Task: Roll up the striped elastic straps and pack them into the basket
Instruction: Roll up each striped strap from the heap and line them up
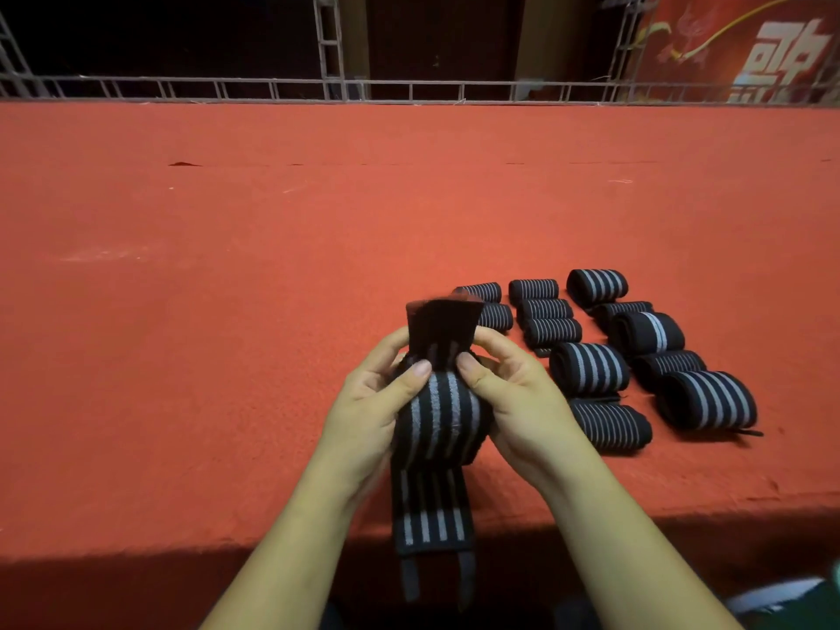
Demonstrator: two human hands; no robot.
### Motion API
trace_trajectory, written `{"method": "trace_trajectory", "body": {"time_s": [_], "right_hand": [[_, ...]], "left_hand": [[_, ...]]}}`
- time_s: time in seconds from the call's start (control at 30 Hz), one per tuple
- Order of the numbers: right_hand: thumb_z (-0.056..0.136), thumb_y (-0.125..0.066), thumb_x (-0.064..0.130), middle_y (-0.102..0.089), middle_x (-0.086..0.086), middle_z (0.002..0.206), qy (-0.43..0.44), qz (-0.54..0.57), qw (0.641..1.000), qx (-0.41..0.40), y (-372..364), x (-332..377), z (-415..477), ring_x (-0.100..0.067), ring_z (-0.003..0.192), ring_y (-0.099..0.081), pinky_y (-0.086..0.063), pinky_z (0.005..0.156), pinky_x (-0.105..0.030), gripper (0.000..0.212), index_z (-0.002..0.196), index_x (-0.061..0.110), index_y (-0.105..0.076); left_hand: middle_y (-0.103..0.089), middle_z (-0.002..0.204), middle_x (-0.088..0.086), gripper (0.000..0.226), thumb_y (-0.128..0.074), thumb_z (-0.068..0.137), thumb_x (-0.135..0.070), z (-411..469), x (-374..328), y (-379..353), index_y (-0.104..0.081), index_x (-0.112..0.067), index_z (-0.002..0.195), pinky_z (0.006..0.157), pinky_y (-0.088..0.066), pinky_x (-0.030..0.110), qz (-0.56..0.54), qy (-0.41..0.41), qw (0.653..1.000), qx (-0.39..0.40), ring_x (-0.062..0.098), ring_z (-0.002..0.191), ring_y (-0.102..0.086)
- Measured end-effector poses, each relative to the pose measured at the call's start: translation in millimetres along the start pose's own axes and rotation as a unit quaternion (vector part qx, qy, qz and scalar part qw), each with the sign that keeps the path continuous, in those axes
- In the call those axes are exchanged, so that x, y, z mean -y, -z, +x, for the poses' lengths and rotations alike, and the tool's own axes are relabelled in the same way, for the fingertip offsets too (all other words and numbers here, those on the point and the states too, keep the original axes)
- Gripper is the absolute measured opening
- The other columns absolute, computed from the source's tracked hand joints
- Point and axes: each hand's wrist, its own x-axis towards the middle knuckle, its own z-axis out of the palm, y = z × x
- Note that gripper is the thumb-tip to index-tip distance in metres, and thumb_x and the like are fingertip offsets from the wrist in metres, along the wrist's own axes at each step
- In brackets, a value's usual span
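Striped strap [438, 416] is in the air over the near edge of the red table [227, 311], part-rolled and held between both hands. Its black flap end [443, 322] sticks up above the thumbs. The loose tail [434, 525] hangs down past the table edge and ends in two grey tabs.

Left hand [368, 411] grips the roll from the left, thumb pressed on the striped face and fingers curled behind. Right hand [518, 393] mirrors it: thumb on top, fingers wrapped round the far side. Both hands are clamped on the strap, neither one free.

Step in hand looks like rolling, roughly halfway by the tail that's left. To do it well:
- keep both thumbs pinning the last turn so the elastic doesn't spring open
- feed the tail in under light, even tension
- line the stripes up turn on turn; any skew cones the roll
- watch the dangling tabs, they could snag on the table edge

Finished rolls [591, 370] lie in rough rows on the table, just right of the hands. No basket in view, so I can't tell where packing goes. Metal truss rail [409, 90] runs along the far edge, with a red banner [750, 52] at top right.
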Motion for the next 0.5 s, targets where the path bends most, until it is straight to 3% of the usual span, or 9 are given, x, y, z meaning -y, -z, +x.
{"method": "trace_trajectory", "body": {"time_s": [0.17, 0.27, 0.3, 0.37, 0.43, 0.5], "right_hand": [[0.091, -0.055, 0.001, -0.070, -0.016, 0.103, -0.080, 0.045, 0.995, 0.047, 5.7, 14.7, -1.4, -0.025, 0.089, -0.069, -0.055, 0.078, -0.032, 0.029, 0.114, 0.011, -0.069], [0.088, -0.049, -0.004, -0.071, -0.014, 0.091, -0.089, 0.040, 0.994, 0.044, 7.5, 19.4, -1.8, -0.020, 0.071, -0.061, -0.039, 0.060, -0.027, 0.027, 0.099, 0.006, -0.072], [0.088, -0.051, -0.001, -0.070, -0.013, 0.089, -0.083, 0.034, 0.995, 0.041, 7.9, 19.9, -1.5, -0.020, 0.074, -0.059, -0.036, 0.061, -0.028, 0.024, 0.096, 0.004, -0.072], [0.090, -0.057, 0.006, -0.070, -0.011, 0.089, -0.071, 0.033, 0.996, 0.044, 9.2, 19.1, -1.2, -0.019, 0.084, -0.062, -0.049, 0.070, -0.026, 0.014, 0.093, 0.001, -0.070], [0.087, -0.065, 0.008, -0.068, -0.009, 0.090, -0.070, 0.016, 0.996, 0.060, 9.0, 19.1, -0.9, -0.018, 0.089, -0.063, -0.054, 0.078, -0.024, 0.008, 0.094, 0.004, -0.069], [0.081, -0.071, 0.005, -0.065, -0.009, 0.094, -0.070, -0.010, 0.995, 0.071, 10.6, 19.7, 0.3, -0.020, 0.093, -0.062, -0.055, 0.081, -0.027, 0.016, 0.095, 0.011, -0.068]], "left_hand": [[-0.074, 0.100, 0.008, 0.035, -0.051, 0.086, 0.001, 0.6, -4.3, -1.0, -0.079, -0.018, 0.091, 0.081, -0.058, 0.024, -0.027, 0.007, 1.000, -0.001, 0.017, 0.091, -0.070], [-0.074, 0.091, 0.006, 0.030, -0.050, 0.088, -0.010, 0.8, -6.8, 2.3, -0.078, -0.018, 0.079, 0.077, -0.055, 0.022, 0.012, -0.022, 1.000, 0.006, 0.015, 0.087, -0.068], [-0.073, 0.090, 0.003, 0.024, -0.055, 0.083, -0.017, 0.6, -7.3, 3.1, -0.077, -0.019, 0.077, 0.078, -0.053, 0.023, 0.033, -0.030, 0.999, 0.009, 0.014, 0.087, -0.067], [-0.072, 0.091, -0.001, 0.011, -0.067, 0.075, -0.029, 1.5, -5.1, 7.0, -0.077, -0.023, 0.077, 0.085, -0.048, 0.031, 0.086, -0.036, 0.996, 0.015, 0.013, 0.090, -0.064], [-0.071, 0.095, -0.002, 0.015, -0.072, 0.072, -0.035, 2.3, -2.7, 10.7, -0.075, -0.026, 0.083, 0.090, -0.045, 0.039, 0.135, -0.039, 0.990, 0.019, 0.015, 0.094, -0.062], [-0.069, 0.098, -0.002, 0.025, -0.075, 0.073, -0.033, 1.6, -1.4, 12.5, -0.071, -0.026, 0.097, 0.089, -0.048, 0.042, 0.128, -0.035, 0.991, 0.025, 0.018, 0.096, -0.062]]}}
